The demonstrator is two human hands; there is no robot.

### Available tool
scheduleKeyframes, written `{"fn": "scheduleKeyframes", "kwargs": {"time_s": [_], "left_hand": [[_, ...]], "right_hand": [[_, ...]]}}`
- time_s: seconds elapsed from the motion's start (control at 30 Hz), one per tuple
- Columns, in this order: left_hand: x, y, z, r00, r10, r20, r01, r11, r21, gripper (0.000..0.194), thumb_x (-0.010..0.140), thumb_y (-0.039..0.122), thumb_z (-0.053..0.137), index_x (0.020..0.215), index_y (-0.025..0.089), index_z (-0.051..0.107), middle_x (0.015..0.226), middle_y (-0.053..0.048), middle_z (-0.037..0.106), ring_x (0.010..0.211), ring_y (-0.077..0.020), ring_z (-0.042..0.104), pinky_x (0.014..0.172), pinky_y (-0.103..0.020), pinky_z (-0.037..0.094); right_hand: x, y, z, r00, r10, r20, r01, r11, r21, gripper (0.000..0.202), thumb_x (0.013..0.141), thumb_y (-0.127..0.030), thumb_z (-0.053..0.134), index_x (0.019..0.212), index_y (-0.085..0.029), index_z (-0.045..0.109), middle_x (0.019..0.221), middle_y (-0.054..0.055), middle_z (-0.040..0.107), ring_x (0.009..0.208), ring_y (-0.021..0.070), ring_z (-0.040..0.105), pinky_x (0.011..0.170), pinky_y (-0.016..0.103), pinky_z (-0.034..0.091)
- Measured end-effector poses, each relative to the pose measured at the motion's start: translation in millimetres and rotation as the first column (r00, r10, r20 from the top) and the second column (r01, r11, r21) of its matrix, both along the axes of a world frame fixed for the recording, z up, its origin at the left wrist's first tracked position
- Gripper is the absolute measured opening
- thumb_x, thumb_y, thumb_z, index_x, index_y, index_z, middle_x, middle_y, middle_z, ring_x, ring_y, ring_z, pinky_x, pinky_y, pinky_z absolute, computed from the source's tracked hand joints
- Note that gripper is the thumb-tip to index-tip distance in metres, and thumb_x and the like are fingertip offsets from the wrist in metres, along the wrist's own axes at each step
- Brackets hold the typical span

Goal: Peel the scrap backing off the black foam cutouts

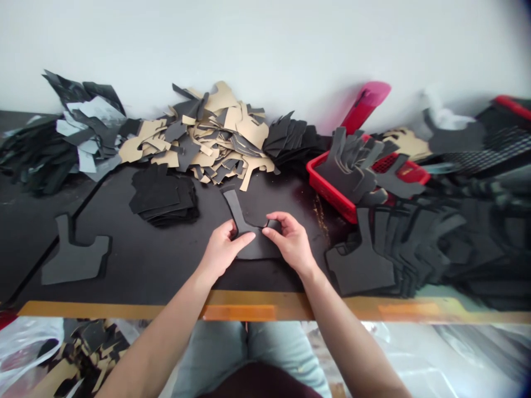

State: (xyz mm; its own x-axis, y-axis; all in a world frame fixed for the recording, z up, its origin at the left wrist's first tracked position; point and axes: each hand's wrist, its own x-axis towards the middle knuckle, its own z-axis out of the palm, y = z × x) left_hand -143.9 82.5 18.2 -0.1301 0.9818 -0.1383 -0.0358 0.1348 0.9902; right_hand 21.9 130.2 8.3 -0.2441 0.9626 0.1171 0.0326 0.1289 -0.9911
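Note:
Both hands hold one dark grey foam cutout (pixel 254 249), a flat body with a narrow arm sticking up at its left. My left hand (pixel 226 246) grips it at the base of that arm, thumb on top and fingers beneath. My right hand (pixel 288 237) pinches its upper right corner between thumb and curled fingers. The cutout is just over the black tabletop; whether its lower edge touches the table, I cannot tell. A similar grey cutout (pixel 77 257) lies flat at the left. Several more form a fanned row (pixel 363 262) at the right.
A heap of tan and black scraps (pixel 232 132) lies against the wall. Before it sits a stack of black pieces (pixel 161 193). A red basket (pixel 332 190) holds grey cutouts at the right. An orange-brown strip (pixel 240 312) edges the table. Scraps (pixel 91 354) fill a bag below left.

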Motion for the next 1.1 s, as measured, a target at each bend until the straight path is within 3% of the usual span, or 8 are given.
{"fn": "scheduleKeyframes", "kwargs": {"time_s": [0.23, 0.6, 0.7, 0.97, 1.1], "left_hand": [[0.3, -0.4, -3.1, 0.999, -0.01, -0.043, 0.01, 1.0, 0.001, 0.041, 0.07, 0.033, 0.074, 0.106, 0.016, 0.064, 0.107, -0.007, 0.068, 0.096, -0.0229, 0.063, 0.085, -0.033, 0.049], [4.0, -1.1, 1.4, 0.997, -0.039, 0.061, 0.037, 0.999, 0.028, 0.035, 0.077, 0.033, 0.067, 0.107, 0.016, 0.065, 0.109, -0.006, 0.068, 0.102, -0.0222, 0.061, 0.091, -0.032, 0.046], [4.9, -1.4, 1.6, 0.993, -0.052, 0.108, 0.05, 0.998, 0.024, 0.034, 0.078, 0.035, 0.066, 0.106, 0.016, 0.065, 0.106, -0.006, 0.068, 0.1, -0.0217, 0.061, 0.088, -0.031, 0.047], [4.7, -2.4, -1.4, 0.993, 0.019, 0.118, -0.014, 0.999, -0.04, 0.031, 0.077, 0.042, 0.065, 0.085, 0.013, 0.067, 0.077, -0.003, 0.067, 0.067, -0.0155, 0.058, 0.064, -0.026, 0.045], [2.8, -2.7, 0.4, 0.994, 0.037, 0.103, -0.035, 0.999, -0.016, 0.031, 0.078, 0.043, 0.063, 0.085, 0.013, 0.067, 0.078, -0.002, 0.067, 0.068, -0.015, 0.058, 0.063, -0.024, 0.044]], "right_hand": [[-1.2, -1.6, 1.0, 1.0, -0.001, 0.017, 0.001, 1.0, -0.01, 0.027, 0.072, -0.036, 0.072, 0.091, -0.02, 0.063, 0.088, 0.002, 0.064, 0.079, 0.014, 0.057, 0.072, 0.026, 0.046], [-3.3, -1.4, 2.8, 0.998, -0.064, 0.016, 0.064, 0.998, -0.026, 0.023, 0.08, -0.039, 0.063, 0.092, -0.02, 0.066, 0.085, 0.002, 0.066, 0.073, 0.013, 0.058, 0.069, 0.025, 0.046], [-3.8, -1.8, 4.4, 0.998, -0.061, 0.018, 0.061, 0.997, -0.044, 0.022, 0.08, -0.039, 0.062, 0.089, -0.019, 0.064, 0.081, 0.002, 0.066, 0.072, 0.0136, 0.059, 0.069, 0.026, 0.047], [-0.8, -4.9, 4.9, 0.996, 0.001, 0.094, -0.001, 1.0, 0.008, 0.022, 0.081, -0.038, 0.063, 0.093, -0.02, 0.061, 0.085, 0.004, 0.065, 0.077, 0.016, 0.06, 0.074, 0.03, 0.048], [0.4, -2.8, -0.5, 0.99, 0.109, 0.085, -0.107, 0.994, -0.019, 0.039, 0.075, -0.034, 0.07, 0.109, -0.022, 0.056, 0.093, 0.003, 0.061, 0.084, 0.0165, 0.057, 0.076, 0.03, 0.047]]}}
